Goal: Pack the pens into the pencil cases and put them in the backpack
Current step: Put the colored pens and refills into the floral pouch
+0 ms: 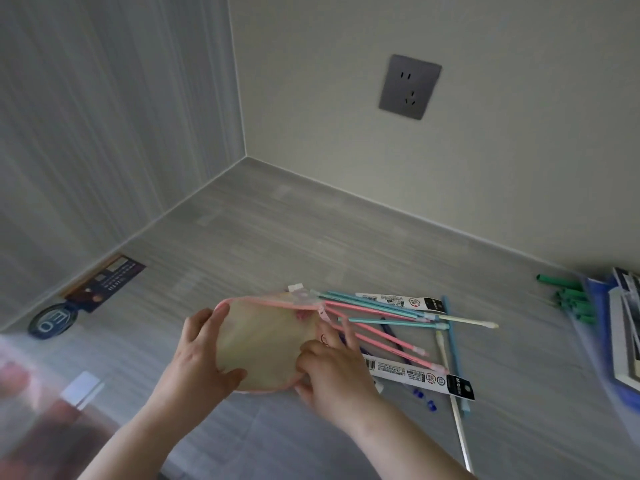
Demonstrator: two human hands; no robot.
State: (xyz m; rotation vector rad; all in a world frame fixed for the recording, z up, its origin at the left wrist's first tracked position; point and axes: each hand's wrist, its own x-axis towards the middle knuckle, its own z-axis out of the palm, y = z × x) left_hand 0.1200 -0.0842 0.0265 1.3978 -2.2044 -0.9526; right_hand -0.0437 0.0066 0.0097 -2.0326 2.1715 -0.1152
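Open grey wood-grain desk surface [270, 230] is lying far of my hands, clear to the corner walls. Loose pink, teal and white pens [388, 320] are crowding the right, with green capped pens [571, 299] and a blue folder stack [620, 341] blocking the right edge. A dark printed card [104, 282] is sitting far left; a blurred translucent plastic thing [31, 393] is filling near left.

Grey wood-grain desk [277, 237] tucked into a corner. Dark grey wall socket [410, 87] up on the wall at about 1 o'clock. Over at 9 o'clock there's a dark card [105, 283] lying against the side panel, with a round black tag [52, 320] touching its near end. At 3 o'clock, a stack of books [625, 327] on a blue folder [599, 344]. Blurry clear plastic thing [31, 393] at 8 o'clock, can't tell what.
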